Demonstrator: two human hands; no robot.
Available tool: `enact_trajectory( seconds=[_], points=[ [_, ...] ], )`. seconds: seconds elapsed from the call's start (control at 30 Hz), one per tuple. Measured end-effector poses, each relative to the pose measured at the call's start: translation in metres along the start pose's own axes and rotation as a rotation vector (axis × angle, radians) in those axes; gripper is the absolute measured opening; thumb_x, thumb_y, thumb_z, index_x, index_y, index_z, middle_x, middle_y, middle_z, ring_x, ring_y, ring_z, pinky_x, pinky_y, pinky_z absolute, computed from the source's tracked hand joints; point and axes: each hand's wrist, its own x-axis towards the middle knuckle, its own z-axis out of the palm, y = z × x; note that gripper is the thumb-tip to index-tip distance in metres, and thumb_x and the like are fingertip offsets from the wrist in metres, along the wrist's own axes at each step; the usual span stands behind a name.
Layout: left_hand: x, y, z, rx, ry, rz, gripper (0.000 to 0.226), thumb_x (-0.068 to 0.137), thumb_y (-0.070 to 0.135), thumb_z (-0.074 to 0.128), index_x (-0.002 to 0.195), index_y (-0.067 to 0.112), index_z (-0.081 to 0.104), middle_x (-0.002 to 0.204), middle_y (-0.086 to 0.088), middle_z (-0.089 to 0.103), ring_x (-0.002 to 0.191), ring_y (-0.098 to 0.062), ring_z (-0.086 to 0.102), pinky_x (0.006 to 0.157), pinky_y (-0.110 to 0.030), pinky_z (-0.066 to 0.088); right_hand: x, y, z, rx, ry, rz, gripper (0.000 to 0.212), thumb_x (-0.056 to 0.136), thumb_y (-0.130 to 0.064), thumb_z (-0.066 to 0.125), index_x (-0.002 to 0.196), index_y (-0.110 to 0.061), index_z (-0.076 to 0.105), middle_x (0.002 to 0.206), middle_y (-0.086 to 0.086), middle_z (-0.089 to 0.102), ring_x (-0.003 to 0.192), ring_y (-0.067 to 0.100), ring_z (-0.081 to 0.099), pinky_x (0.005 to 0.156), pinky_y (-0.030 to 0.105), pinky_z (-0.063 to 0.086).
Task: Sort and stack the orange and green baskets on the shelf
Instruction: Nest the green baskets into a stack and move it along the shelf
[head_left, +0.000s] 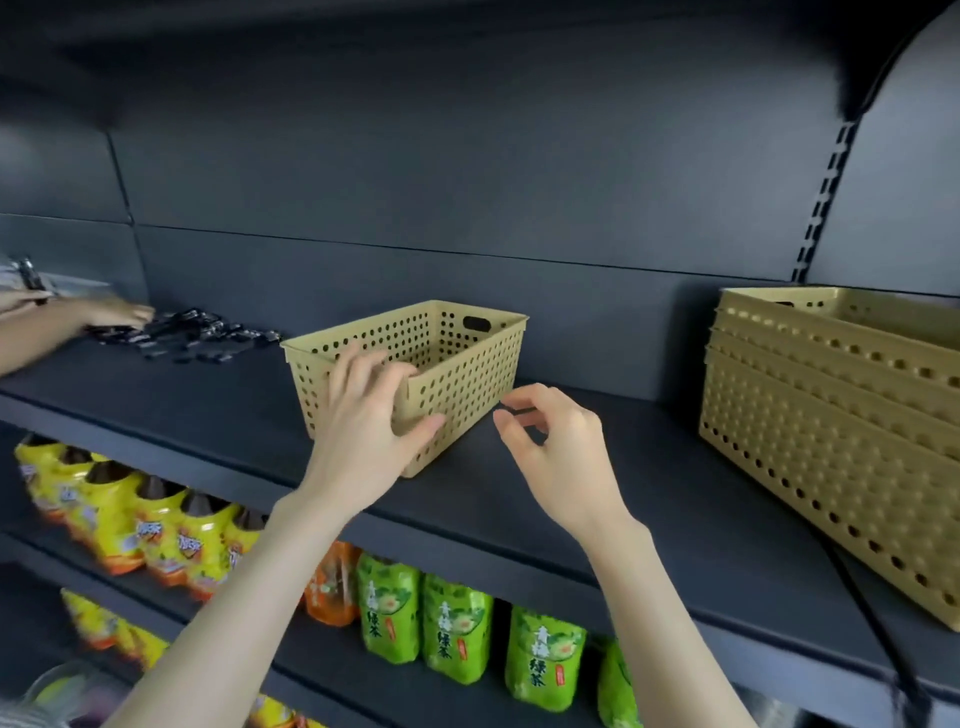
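Observation:
A single yellow-green perforated basket (457, 358) stands upright in the middle of the dark shelf (649, 493). My left hand (363, 421) grips its near corner, fingers over the rim and thumb against the front wall. Just to the basket's right, my right hand (550, 441) hovers above the shelf with its fingers curled and apart, holding nothing. At the right end of the shelf sits a nested stack of several baskets of the same colour (841, 431), tilted toward me.
Another person's hand (104, 314) reaches in at the far left over a pile of small black clips (192, 335). Below the shelf stand rows of yellow bottles (156, 525) and green tea bottles (457, 629). A slotted upright (826, 202) runs up the back wall.

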Motion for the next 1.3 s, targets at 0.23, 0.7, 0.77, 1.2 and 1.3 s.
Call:
enact_trajectory(
  seconds=[0.23,0.7,0.77,1.2,1.3],
  points=[
    [0.012,-0.031,0.004,-0.216,0.307,0.103,0.036,0.073,0.038,0.067,0.071,0.005,0.052,0.091,-0.008,0.058,0.098,-0.024,0.05,0.084,-0.024,0.037,0.036,0.007,0.035,0.042,0.013,0.101,0.036,0.091,-0.035,0.057,0.123,-0.02,0.052,0.123,-0.003,0.055,0.092,0.005,0.056,0.087,0.03,0.049],
    [0.011,-0.122,-0.012,-0.765,-0.057,-0.212,0.102,0.064,0.025,0.085,0.141,0.028,0.018,0.155,0.001,0.019,0.139,-0.003,0.023,0.11,-0.028,0.025,0.045,0.005,0.067,0.364,0.205,0.453,0.115,0.073,-0.032,0.078,0.147,-0.022,-0.009,0.123,-0.015,0.057,0.116,0.002,0.054,0.105,0.038,0.042],
    [0.006,-0.123,-0.01,-0.792,-0.13,-0.3,0.114,0.066,0.015,0.083,0.147,0.027,0.003,0.147,0.003,0.035,0.129,-0.006,0.038,0.101,-0.024,0.032,0.04,0.004,0.073,0.323,0.224,0.451,0.096,0.072,-0.028,0.08,0.141,-0.021,0.012,0.118,-0.013,0.061,0.107,-0.001,0.06,0.096,0.031,0.049],
    [0.027,-0.066,-0.008,-0.987,-0.226,-0.164,0.083,0.069,0.024,0.08,0.136,0.024,0.031,0.115,0.019,0.059,0.106,0.003,0.056,0.087,-0.022,0.043,-0.019,-0.043,0.003,-0.196,0.516,0.476,0.088,0.066,-0.053,0.075,0.132,-0.024,0.024,0.111,-0.005,0.066,0.102,0.021,0.062,0.091,0.044,0.047],
    [0.034,-0.025,-0.008,-1.052,-0.232,-0.115,0.076,0.071,0.024,0.079,0.133,0.023,0.035,0.113,0.018,0.059,0.1,0.01,0.057,0.083,-0.018,0.044,-0.034,-0.048,-0.035,-0.271,0.598,0.447,0.089,0.068,-0.05,0.076,0.135,-0.024,0.023,0.109,-0.008,0.064,0.103,0.021,0.062,0.09,0.044,0.047]
  ],
)
